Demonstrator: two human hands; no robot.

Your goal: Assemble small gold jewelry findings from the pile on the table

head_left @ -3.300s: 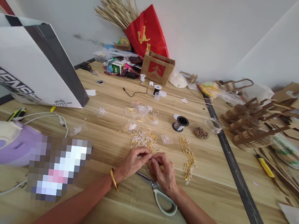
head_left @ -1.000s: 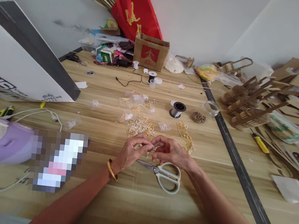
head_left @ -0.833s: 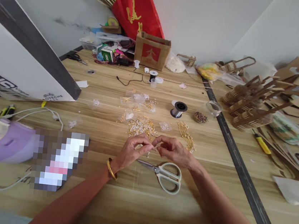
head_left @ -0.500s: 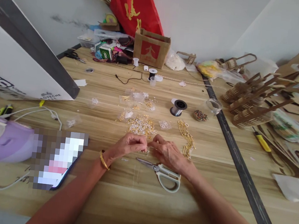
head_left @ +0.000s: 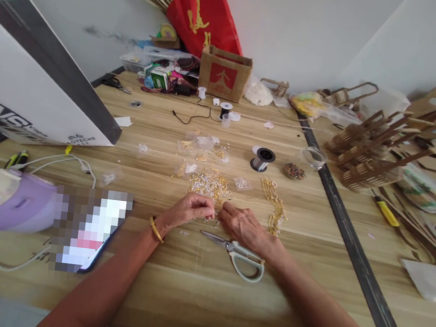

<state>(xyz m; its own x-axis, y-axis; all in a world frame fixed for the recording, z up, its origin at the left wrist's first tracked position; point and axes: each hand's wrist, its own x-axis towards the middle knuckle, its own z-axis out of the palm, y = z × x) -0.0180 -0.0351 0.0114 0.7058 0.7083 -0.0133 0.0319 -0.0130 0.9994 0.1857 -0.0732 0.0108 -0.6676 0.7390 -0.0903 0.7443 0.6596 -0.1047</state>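
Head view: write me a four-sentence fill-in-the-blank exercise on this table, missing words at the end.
1. A gold bangle circles the person's ____ wrist.
2. Close to the right hand lies a pair of ____ with pale handles.
3. The gold chains lie to the ____ of the pile of small gold and silvery pieces.
4. The tall bag with yellow characters at the back is ____.

Missing words: left; scissors; right; red.
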